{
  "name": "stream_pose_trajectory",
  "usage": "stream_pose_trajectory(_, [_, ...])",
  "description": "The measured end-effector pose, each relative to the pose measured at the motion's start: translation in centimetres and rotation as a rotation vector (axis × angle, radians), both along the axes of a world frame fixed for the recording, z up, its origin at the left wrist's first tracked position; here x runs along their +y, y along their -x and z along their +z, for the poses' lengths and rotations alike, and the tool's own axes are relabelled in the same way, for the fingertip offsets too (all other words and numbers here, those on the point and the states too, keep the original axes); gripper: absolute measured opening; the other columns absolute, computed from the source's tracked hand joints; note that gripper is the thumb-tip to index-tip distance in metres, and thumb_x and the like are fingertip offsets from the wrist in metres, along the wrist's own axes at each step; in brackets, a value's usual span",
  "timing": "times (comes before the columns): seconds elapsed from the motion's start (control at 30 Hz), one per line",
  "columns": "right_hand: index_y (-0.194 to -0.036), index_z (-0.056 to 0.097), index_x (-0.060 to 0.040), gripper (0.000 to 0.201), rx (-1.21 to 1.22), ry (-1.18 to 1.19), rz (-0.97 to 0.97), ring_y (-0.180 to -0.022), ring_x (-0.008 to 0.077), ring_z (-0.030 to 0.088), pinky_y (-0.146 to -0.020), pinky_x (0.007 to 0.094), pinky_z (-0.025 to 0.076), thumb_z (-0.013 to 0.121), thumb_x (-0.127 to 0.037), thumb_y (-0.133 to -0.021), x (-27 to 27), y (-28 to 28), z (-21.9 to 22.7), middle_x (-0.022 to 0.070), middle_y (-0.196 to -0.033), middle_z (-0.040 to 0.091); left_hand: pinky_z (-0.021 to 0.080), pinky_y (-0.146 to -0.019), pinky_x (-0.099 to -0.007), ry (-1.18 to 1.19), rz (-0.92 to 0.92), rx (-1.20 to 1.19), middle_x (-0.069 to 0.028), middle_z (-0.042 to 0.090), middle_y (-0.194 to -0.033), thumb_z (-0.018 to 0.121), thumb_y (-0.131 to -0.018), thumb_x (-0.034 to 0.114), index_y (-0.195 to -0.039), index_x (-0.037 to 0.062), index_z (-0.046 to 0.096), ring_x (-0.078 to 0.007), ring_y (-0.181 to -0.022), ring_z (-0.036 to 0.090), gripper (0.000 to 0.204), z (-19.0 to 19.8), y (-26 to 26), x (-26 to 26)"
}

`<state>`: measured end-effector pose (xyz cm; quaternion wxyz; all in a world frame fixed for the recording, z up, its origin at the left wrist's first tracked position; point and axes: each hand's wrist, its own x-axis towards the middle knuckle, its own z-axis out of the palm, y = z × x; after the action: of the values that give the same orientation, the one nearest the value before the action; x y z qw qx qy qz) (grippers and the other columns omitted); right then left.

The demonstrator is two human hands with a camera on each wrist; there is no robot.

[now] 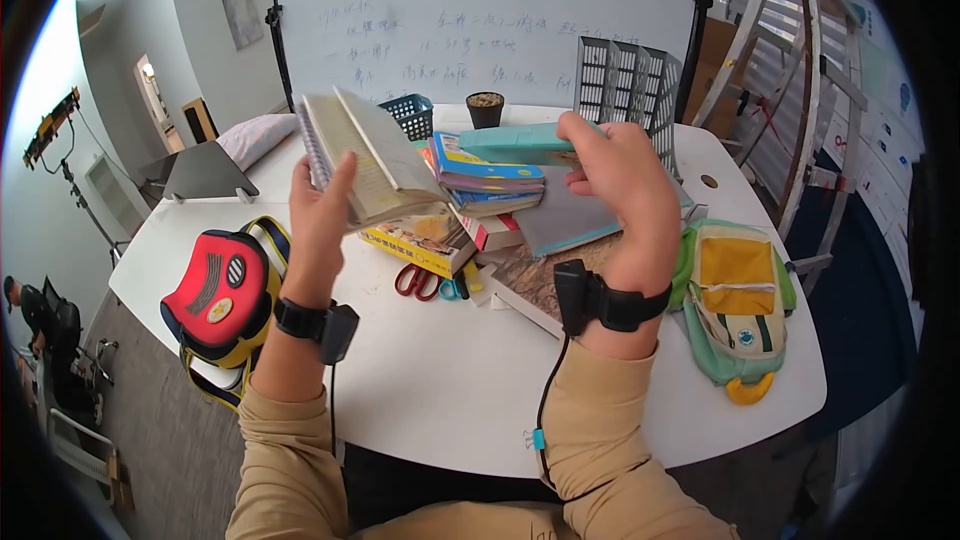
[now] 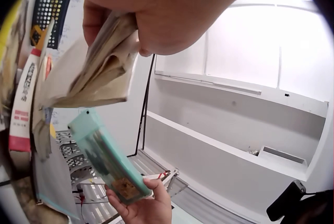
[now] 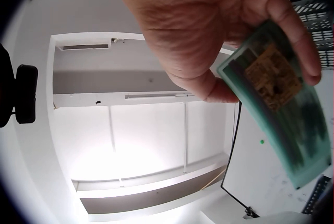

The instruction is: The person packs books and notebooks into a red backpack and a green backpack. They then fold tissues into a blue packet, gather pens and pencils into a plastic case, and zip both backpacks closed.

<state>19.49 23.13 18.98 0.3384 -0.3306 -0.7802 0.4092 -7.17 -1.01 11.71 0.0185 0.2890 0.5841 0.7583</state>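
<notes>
My left hand (image 1: 322, 215) grips a spiral notebook (image 1: 375, 155) by its lower left side, thumb across it, its pages fanned apart. It is tilted above the pile in the head view. In my right hand (image 1: 628, 175) is a teal, partly see-through pencil case (image 1: 515, 144), pinched at its right end between thumb and fingers. Dark, long items show through its wall in the right wrist view. Below the case lie several stacked books (image 1: 490, 178) and a grey folder (image 1: 570, 227). A yellow box (image 1: 418, 248) sits under the notebook, with red-handled scissors (image 1: 412, 283) in front.
A red backpack (image 1: 222, 285) stands at the left of the white table (image 1: 440, 380), a green and yellow backpack (image 1: 738, 310) at the right. Behind the pile are a blue basket (image 1: 412, 118), a dark pot (image 1: 486, 114) and a grey slotted rack (image 1: 625, 90). A laptop (image 1: 208, 173) is back left.
</notes>
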Motion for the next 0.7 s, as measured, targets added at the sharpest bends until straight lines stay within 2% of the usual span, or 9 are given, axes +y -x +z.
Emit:
stream_pose_trajectory(0.03, [-0.106,0.077,0.017,0.071,0.004,-0.007,-0.006,-0.081,0.0224,0.077,-0.08,0.0347,0.063,0.07,-0.053,-0.098,0.0,0.0,-0.1,0.0174,-0.087,0.076,0.061,-0.109,-0.0367,0.05,0.042,-0.01,-0.0158,0.072,-0.148,0.074,-0.117,0.036,-0.165,-0.0018,0.049,-0.0208,-0.13,0.075,0.067,0.7,-0.1,-0.7])
stream_pose_trajectory(0.07, [-0.106,0.078,0.017,0.07,0.01,-0.016,-0.01,-0.081,0.0224,0.077,-0.08,0.0347,0.063,0.069,-0.052,-0.098,0.0,0.1,-0.2,0.0175,-0.087,0.075,0.06,-0.109,-0.0365,0.048,0.045,0.009,-0.0146,0.073,-0.148,0.072,-0.118,0.037,-0.165,-0.0012,0.05,-0.0201,-0.13,0.074,0.065,0.6,0.6,-1.3])
stream_pose_trajectory(0.13, [-0.091,0.074,0.0163,0.074,0.027,-0.045,-0.035,-0.073,0.0259,0.072,-0.077,0.0394,0.059,0.067,-0.057,-0.095,-0.2,0.3,-0.4,0.0182,-0.075,0.071,0.06,-0.11,-0.0359,0.042,0.052,0.048,-0.0122,0.073,-0.148,0.068,-0.12,0.039,-0.164,0.0001,0.053,-0.0188,-0.13,0.074,0.061,0.2,2.2,-2.6])
stream_pose_trajectory(0.17, [-0.084,0.072,0.0159,0.076,0.035,-0.059,-0.049,-0.069,0.0277,0.07,-0.075,0.0417,0.058,0.065,-0.059,-0.094,-0.3,0.3,-0.5,0.0185,-0.068,0.069,0.06,-0.108,-0.0346,0.063,0.078,0.012,-0.0098,0.073,-0.145,0.06,-0.124,0.04,-0.163,0.0013,0.056,-0.0171,-0.128,0.073,0.055,0.2,2.3,-3.0])
stream_pose_trajectory(0.27, [-0.087,0.073,0.0169,0.077,0.055,-0.063,-0.041,-0.071,0.0288,0.073,-0.077,0.0419,0.059,0.065,-0.06,-0.094,-0.8,0.0,0.0,0.0201,-0.071,0.071,0.06,-0.106,-0.0335,0.008,0.074,0.025,-0.0087,0.074,-0.142,0.054,-0.126,0.041,-0.162,0.0019,0.057,-0.016,-0.127,0.072,0.053,-1.0,4.3,-4.1])
stream_pose_trajectory(0.37, [-0.102,0.078,0.0125,0.062,0.061,0.008,-0.02,-0.081,0.0216,0.077,-0.079,0.0335,0.064,0.071,-0.049,-0.097,-0.6,-0.2,0.3,0.0135,-0.09,0.075,0.06,-0.106,-0.0331,-0.036,0.082,0.027,-0.0084,0.074,-0.142,0.049,-0.127,0.04,-0.158,0.0015,0.058,-0.0158,-0.125,0.073,0.051,-1.7,5.7,-5.0])
stream_pose_trajectory(0.47, [-0.101,0.078,0.0113,0.06,0.062,0.024,-0.004,-0.079,0.0209,0.075,-0.079,0.0327,0.064,0.07,-0.048,-0.097,-1.4,-0.3,0.8,0.0128,-0.09,0.075,0.06,-0.108,-0.0344,-0.046,0.152,0.024,-0.0098,0.074,-0.142,0.057,-0.125,0.035,-0.153,0.0008,0.059,-0.0179,-0.125,0.074,0.044,-1.3,6.8,-6.4])
stream_pose_trajectory(0.57, [-0.103,0.077,0.0108,0.059,0.088,0.015,-0.003,-0.078,0.0199,0.074,-0.078,0.0323,0.064,0.071,-0.048,-0.097,-1.3,-0.2,0.7,0.0118,-0.09,0.074,0.059,-0.109,-0.0366,-0.064,0.304,0.14,-0.0151,0.072,-0.144,0.065,-0.12,0.02,-0.154,-0.0023,0.056,-0.0201,-0.123,0.073,0.041,-0.6,6.9,-7.4])
stream_pose_trajectory(0.7, [-0.101,0.076,0.012,0.064,0.114,0.014,-0.025,-0.078,0.0214,0.075,-0.079,0.0343,0.062,0.069,-0.051,-0.097,-1.3,0.1,0.5,0.0136,-0.085,0.073,0.058,-0.106,-0.0352,-0.033,0.34,0.336,-0.0162,0.074,-0.139,0.073,-0.115,0.013,-0.15,-0.0046,0.058,-0.0201,-0.12,0.073,0.042,0.4,5.9,-8.9])
